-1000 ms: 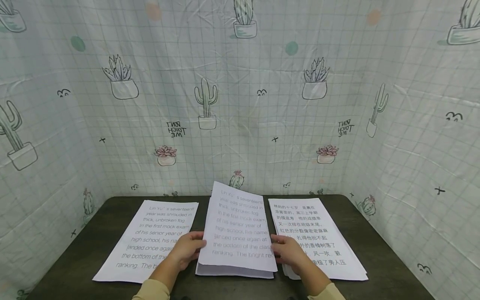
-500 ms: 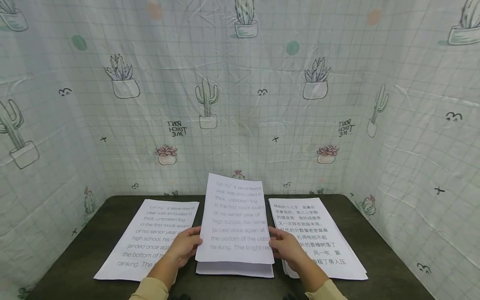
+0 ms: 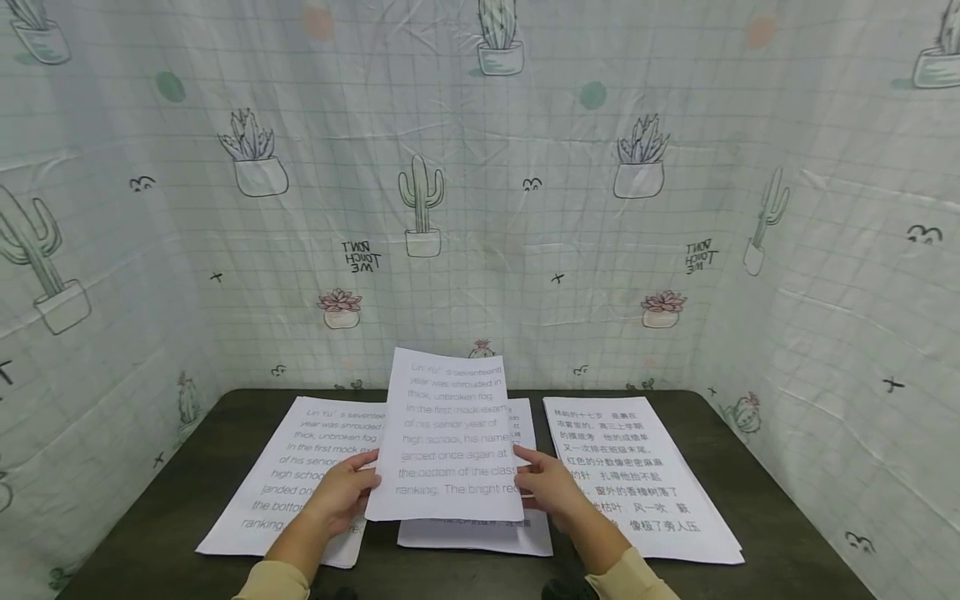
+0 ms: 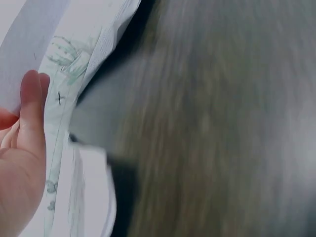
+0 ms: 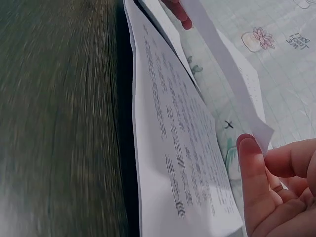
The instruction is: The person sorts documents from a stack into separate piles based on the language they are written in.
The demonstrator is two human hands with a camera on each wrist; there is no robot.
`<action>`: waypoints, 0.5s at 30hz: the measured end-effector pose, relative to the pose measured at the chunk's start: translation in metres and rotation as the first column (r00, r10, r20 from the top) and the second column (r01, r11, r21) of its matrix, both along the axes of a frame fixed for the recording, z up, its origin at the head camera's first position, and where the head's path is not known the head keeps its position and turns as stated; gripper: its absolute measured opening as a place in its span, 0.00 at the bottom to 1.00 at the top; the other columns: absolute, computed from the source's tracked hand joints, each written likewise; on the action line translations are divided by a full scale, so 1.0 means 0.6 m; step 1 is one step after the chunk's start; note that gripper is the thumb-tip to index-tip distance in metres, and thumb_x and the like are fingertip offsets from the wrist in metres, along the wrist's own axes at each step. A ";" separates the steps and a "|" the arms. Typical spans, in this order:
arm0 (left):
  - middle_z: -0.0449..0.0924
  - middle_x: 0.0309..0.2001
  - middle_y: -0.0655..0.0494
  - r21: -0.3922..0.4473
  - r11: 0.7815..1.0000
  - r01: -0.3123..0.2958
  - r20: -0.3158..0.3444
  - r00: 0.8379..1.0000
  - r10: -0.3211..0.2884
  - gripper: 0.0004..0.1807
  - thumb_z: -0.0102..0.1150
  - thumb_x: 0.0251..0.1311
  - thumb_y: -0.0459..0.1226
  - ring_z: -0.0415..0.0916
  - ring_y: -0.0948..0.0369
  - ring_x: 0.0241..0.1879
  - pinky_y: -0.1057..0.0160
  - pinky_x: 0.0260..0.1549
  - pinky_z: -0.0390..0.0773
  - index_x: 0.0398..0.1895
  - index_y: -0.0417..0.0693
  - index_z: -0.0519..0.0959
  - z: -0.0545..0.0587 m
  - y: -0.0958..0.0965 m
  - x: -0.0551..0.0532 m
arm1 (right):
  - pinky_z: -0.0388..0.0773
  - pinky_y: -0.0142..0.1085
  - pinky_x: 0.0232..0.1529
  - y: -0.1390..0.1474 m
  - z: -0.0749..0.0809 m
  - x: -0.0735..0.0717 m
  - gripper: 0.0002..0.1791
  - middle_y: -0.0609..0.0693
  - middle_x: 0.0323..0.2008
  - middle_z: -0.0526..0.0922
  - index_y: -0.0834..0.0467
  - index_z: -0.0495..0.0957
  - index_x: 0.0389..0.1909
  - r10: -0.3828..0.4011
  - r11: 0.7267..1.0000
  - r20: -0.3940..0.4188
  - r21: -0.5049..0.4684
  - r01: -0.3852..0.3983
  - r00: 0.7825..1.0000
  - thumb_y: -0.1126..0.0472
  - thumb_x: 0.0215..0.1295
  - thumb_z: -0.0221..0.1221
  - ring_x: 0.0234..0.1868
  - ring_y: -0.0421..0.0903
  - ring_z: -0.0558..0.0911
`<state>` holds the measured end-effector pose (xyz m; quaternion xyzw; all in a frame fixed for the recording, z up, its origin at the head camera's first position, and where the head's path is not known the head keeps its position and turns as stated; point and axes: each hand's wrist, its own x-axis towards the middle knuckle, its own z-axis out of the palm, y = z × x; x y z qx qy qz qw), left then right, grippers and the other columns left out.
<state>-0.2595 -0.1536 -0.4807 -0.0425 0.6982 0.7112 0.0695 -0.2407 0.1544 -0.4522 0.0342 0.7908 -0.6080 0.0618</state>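
Note:
A printed sheet of paper (image 3: 450, 433) with English text is raised and tilted toward me over the middle of the table. My left hand (image 3: 341, 492) pinches its left edge between thumb and fingers; my right hand (image 3: 551, 487) pinches the right edge low down. Beneath the sheet lies a middle paper stack (image 3: 498, 540), its Chinese print partly hidden. In the right wrist view the thumb and index finger of the right hand (image 5: 284, 185) meet at the sheet's corner. The left wrist view shows the left hand (image 4: 24, 158) at the sheet's edge.
To the left lies a paper stack with English text (image 3: 255, 492), partly covered by the left hand and sheet. A stack with Chinese text (image 3: 630, 467) lies to the right. All rest on a dark table (image 3: 757, 500), with a cactus-print curtain (image 3: 480, 200) behind.
Both hands have lifted the English sheet and carried it to the left, off the middle stack. Chinese print on the stack underneath now shows.

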 end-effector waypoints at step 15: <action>0.80 0.55 0.44 -0.015 1.000 -0.027 0.009 1.000 0.027 0.31 0.47 0.65 0.27 0.82 0.61 0.43 0.62 0.38 0.84 0.73 0.36 0.59 0.002 -0.082 0.016 | 0.81 0.36 0.34 -0.075 -0.001 -0.013 0.34 0.55 0.41 0.74 0.65 0.63 0.70 0.114 0.992 0.013 -0.062 -0.113 0.993 0.72 0.60 0.55 0.35 0.45 0.78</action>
